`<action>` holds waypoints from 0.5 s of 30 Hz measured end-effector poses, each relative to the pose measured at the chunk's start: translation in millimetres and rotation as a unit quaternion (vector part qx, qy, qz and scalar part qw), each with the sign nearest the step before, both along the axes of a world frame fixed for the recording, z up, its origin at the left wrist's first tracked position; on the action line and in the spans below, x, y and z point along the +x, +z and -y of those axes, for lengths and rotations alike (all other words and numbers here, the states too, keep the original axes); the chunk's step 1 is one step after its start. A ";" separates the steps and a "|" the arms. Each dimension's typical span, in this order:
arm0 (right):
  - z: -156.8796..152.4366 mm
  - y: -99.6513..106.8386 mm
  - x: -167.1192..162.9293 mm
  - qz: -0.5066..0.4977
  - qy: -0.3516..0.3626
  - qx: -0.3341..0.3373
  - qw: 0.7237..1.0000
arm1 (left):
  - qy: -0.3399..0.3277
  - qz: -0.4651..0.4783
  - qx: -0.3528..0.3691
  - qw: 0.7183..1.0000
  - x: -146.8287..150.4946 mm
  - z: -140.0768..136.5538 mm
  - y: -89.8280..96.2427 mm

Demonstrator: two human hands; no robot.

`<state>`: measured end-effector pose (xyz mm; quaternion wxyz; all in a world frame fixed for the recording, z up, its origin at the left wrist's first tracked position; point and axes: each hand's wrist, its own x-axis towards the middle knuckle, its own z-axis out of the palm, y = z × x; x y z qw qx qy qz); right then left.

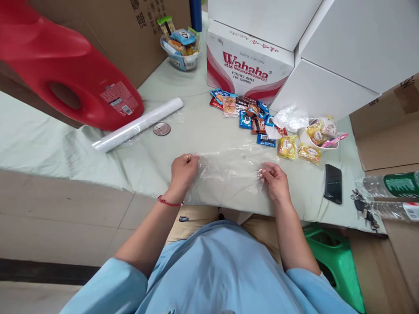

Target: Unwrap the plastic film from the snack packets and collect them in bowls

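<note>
A clear plastic bag (pixel 229 168) is stretched sideways between my two hands, just over the cloth-covered table. My left hand (pixel 185 170) pinches its left end, fingers closed. At the opposite end, my right hand (pixel 274 178) grips the bag between thumb and fingers. Beyond the bag lies a pile of small wrapped snacks (pixel 252 112) in blue, brown and red packets. Yellow snack packets (pixel 288 147) rest right of the pile, beside a white bowl (pixel 319 146) of more packets. A roll of clear plastic bags (pixel 139 124) lies to the left, near a round metal disc (pixel 161 128).
A big red jug (pixel 75 65) stands at the left. Behind are a snack-filled plastic tub (pixel 183 61) and a Wahaha carton (pixel 248 65). On the right lie a phone (pixel 333 184), keys (pixel 364 209) and plastic bottles (pixel 389 185). A green stool (pixel 340 261) stands below the table edge.
</note>
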<state>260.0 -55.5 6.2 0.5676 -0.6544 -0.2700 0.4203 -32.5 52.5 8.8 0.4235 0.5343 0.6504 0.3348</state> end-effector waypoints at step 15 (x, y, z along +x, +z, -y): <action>-19.0 1.2 37.0 0.060 0.131 -0.071 0.987 | -0.106 -0.142 0.005 0.984 -91.6 -23.5 68.2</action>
